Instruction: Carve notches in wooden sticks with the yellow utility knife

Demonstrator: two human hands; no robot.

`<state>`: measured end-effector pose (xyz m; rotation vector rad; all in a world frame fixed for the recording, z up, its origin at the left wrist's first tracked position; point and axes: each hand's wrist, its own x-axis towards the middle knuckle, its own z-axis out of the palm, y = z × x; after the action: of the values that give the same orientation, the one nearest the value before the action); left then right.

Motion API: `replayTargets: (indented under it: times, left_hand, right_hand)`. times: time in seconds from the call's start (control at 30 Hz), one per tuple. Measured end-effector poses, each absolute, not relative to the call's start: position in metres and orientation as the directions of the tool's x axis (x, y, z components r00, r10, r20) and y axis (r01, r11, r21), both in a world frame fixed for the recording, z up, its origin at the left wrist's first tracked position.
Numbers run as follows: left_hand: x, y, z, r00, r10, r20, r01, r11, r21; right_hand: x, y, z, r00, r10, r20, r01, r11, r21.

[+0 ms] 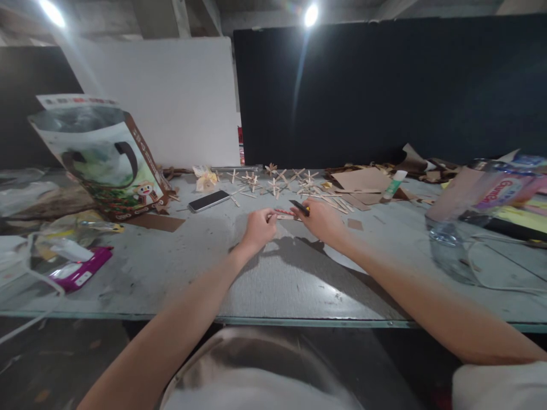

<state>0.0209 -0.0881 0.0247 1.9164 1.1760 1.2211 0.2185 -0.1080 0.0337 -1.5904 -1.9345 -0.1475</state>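
Observation:
My left hand (260, 226) is closed, its fingertips pinching the left end of a thin strip with red marks (284, 213) low over the table. In my right hand (323, 221) is a utility knife with a dark blade and a yellow-black body (302, 208), the blade pointing up and left. The right end of the strip lies by the fingers of that hand, and whether they touch it I cannot tell. Just beyond both hands, several crossed wooden sticks (274, 186) rest on the table, with loose flat sticks (335, 201) to the right.
A phone (209, 201) lies left of the sticks. Farther left are a large printed bag (111, 165) and a purple power strip (83, 269) with a white cable. Cardboard pieces (363, 179), a glue tube (395, 184) and a clear plastic bottle (448, 245) occupy the right side.

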Motion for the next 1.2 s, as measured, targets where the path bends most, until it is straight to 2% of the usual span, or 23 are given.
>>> replayTargets:
  times: [0.17,0.3,0.47,0.57,0.7,0.87,1.0,1.2]
  left_hand:
    - [0.019,-0.089,0.026,0.136,0.904,0.404,0.348,-0.426,0.835]
    - [0.019,-0.09,0.028,0.123,0.913,0.39,0.307,-0.408,0.86]
    - [0.02,-0.089,0.027,0.106,0.914,0.392,0.34,-0.404,0.849]
    - [0.02,-0.09,0.026,0.127,0.917,0.379,0.192,-0.397,0.897]
    - [0.023,-0.094,0.025,0.212,0.897,0.387,-0.069,-0.381,0.922]
    - [0.029,-0.094,0.019,0.257,0.88,0.4,-0.001,-0.413,0.911]
    - [0.027,-0.09,0.019,0.188,0.895,0.405,0.106,-0.429,0.897]
    - [0.028,-0.093,0.021,0.297,0.912,0.283,0.022,-0.303,0.953]
  right_hand:
    - [0.215,-0.11,0.034,-0.163,0.822,0.546,0.869,0.382,-0.316]
    - [0.211,-0.115,0.035,-0.16,0.848,0.506,0.847,0.382,-0.371]
    - [0.208,-0.118,0.038,-0.197,0.863,0.466,0.803,0.414,-0.428]
    - [0.204,-0.119,0.038,-0.151,0.882,0.446,0.76,0.392,-0.519]
    - [0.197,-0.124,0.039,-0.067,0.898,0.435,0.591,0.387,-0.708]
    - [0.19,-0.131,0.039,-0.068,0.911,0.407,0.439,0.393,-0.808]
    - [0.19,-0.132,0.04,-0.067,0.911,0.406,0.495,0.384,-0.779]
    - [0.193,-0.132,0.045,0.027,0.882,0.47,0.709,0.315,-0.631]
